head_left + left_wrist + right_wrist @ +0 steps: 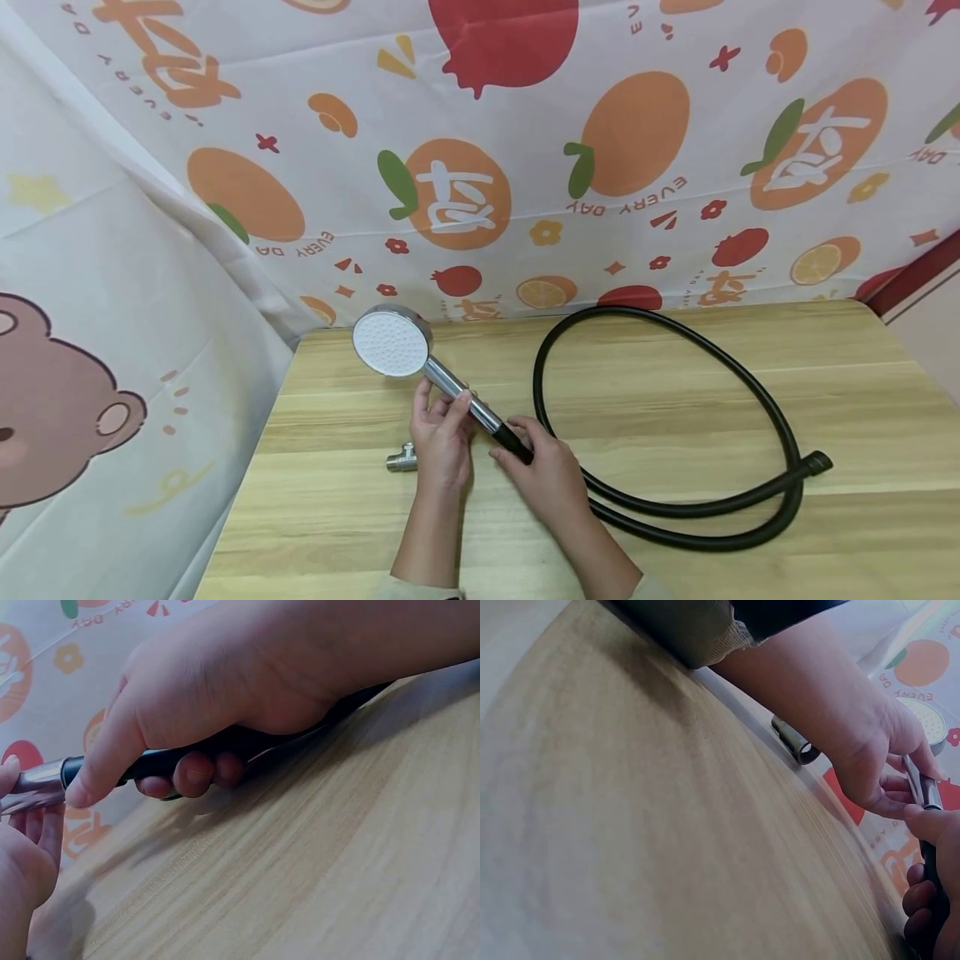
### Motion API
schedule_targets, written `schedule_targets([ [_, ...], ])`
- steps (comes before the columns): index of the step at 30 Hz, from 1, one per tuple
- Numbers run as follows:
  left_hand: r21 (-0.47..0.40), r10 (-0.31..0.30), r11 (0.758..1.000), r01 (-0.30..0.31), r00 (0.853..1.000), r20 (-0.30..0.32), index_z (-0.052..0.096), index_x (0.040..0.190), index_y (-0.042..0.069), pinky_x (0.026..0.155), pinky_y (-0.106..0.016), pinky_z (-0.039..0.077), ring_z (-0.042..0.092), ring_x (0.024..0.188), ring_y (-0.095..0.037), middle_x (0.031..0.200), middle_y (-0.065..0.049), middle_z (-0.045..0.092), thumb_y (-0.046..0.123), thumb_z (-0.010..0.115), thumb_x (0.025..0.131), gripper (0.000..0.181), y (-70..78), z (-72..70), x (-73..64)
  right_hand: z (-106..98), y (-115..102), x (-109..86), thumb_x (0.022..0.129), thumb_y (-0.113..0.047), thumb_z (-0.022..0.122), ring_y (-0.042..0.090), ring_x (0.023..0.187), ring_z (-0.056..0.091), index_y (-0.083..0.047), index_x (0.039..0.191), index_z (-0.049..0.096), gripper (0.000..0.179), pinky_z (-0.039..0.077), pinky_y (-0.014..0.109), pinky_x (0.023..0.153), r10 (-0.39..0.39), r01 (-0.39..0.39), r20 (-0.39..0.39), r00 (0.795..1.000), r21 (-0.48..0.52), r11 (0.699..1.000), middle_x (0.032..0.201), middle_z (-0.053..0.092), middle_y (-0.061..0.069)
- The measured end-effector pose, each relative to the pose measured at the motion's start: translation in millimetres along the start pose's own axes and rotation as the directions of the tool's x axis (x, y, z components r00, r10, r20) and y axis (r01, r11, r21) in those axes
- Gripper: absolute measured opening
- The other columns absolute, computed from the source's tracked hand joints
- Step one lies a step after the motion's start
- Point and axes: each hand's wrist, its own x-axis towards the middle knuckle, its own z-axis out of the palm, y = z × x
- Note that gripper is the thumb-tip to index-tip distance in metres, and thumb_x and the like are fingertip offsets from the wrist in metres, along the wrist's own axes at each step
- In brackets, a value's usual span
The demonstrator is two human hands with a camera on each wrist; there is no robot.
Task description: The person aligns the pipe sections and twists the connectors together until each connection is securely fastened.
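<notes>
A: So what have our hands got?

B: Our left hand (444, 442) pinches the chrome handle (446, 377) of the shower head (390, 342), and our right hand (551, 477) grips the black hose (705, 543) right by the handle's lower tip.

A: Lined up?

B: Looks like it. Handle and hose end share one long axis, slanting from far left to near right, and they meet between our hands, nearer the right one. We can't tell how tight that is.

A: How's it look?

B: Shiny, round silver head, pale dotted face turned our way, over the table's (330, 533) far left corner. Plain black hose loops to our right, loose end across itself. Metal fitting (403, 459) sits beside our left hand.
</notes>
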Motion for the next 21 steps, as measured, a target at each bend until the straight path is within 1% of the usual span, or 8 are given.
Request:
schedule_targets([
  [3, -0.004, 0.003, 1.000, -0.003, 1.000, 0.004, 0.044, 0.139, 0.014, 0.067, -0.026, 0.058, 0.067, 0.075, -0.013, 0.086, -0.001, 0.065, -0.012, 0.066, 0.085, 0.064, -0.4, 0.6, 0.5, -0.9, -0.3, 0.2, 0.079, -0.036, 0.082, 0.001, 0.054, 0.048, -0.021, 0.117, 0.063, 0.045, 0.041, 0.020, 0.049, 0.006, -0.006, 0.006, 1.000, 0.015, 1.000, 0.074, 0.063, -0.014],
  [7, -0.002, 0.009, 1.000, -0.009, 1.000, 0.014, 0.045, 0.139, 0.014, 0.067, -0.026, 0.058, 0.068, 0.075, -0.013, 0.086, -0.001, 0.067, -0.012, 0.067, 0.085, 0.063, -0.2, 1.3, 0.8, -1.2, 0.5, -0.1, 0.082, -0.039, 0.079, 0.001, 0.054, 0.048, -0.024, 0.107, 0.065, 0.031, 0.041, 0.020, 0.049, 0.007, -0.007, -0.002, 1.000, 0.032, 0.999, 0.071, 0.061, -0.015],
  [10, 0.001, 0.010, 1.000, -0.010, 1.000, 0.017, 0.044, 0.140, 0.012, 0.069, -0.027, 0.059, 0.069, 0.078, -0.014, 0.088, -0.004, 0.069, -0.011, 0.066, 0.086, 0.063, 0.4, 0.7, 0.2, -0.7, 1.6, -0.7, 0.084, -0.042, 0.076, 0.002, 0.054, 0.047, -0.026, 0.104, 0.068, 0.026, 0.040, 0.020, 0.048, -0.007, 0.007, -0.016, 1.000, 0.025, 1.000, 0.070, 0.058, -0.015],
  [13, -0.004, 0.002, 1.000, -0.002, 1.000, 0.028, 0.042, 0.141, 0.011, 0.072, -0.030, 0.061, 0.070, 0.081, -0.015, 0.091, -0.006, 0.071, -0.010, 0.065, 0.087, 0.063, 0.8, -0.8, -0.5, 0.0, 2.5, -1.8, 0.085, -0.043, 0.075, 0.002, 0.058, 0.049, -0.028, 0.104, 0.070, 0.025, 0.040, 0.019, 0.050, -0.032, 0.033, -0.032, 0.999, 0.009, 0.999, 0.075, 0.064, -0.014],
  [17, -0.015, -0.013, 1.000, 0.014, 0.998, 0.059, 0.039, 0.144, 0.013, 0.076, -0.034, 0.061, 0.070, 0.083, -0.017, 0.092, -0.007, 0.071, -0.008, 0.065, 0.088, 0.065, 1.3, -2.8, -1.1, 0.2, 2.8, -2.7, 0.084, -0.041, 0.076, 0.004, 0.064, 0.054, -0.028, 0.104, 0.071, 0.024, 0.043, 0.020, 0.054, -0.070, 0.068, -0.055, 0.996, -0.025, 0.997, 0.086, 0.071, -0.011],
  [21, -0.016, -0.019, 1.000, 0.021, 0.995, 0.094, 0.036, 0.147, 0.014, 0.078, -0.034, 0.061, 0.070, 0.084, -0.017, 0.093, -0.007, 0.071, -0.007, 0.063, 0.091, 0.065, 1.5, -4.5, -1.1, -0.2, 3.0, -2.6, 0.084, -0.039, 0.076, 0.005, 0.067, 0.057, -0.028, 0.105, 0.071, 0.024, 0.045, 0.021, 0.056, -0.097, 0.094, -0.056, 0.994, -0.054, 0.994, 0.090, 0.072, -0.010],
])
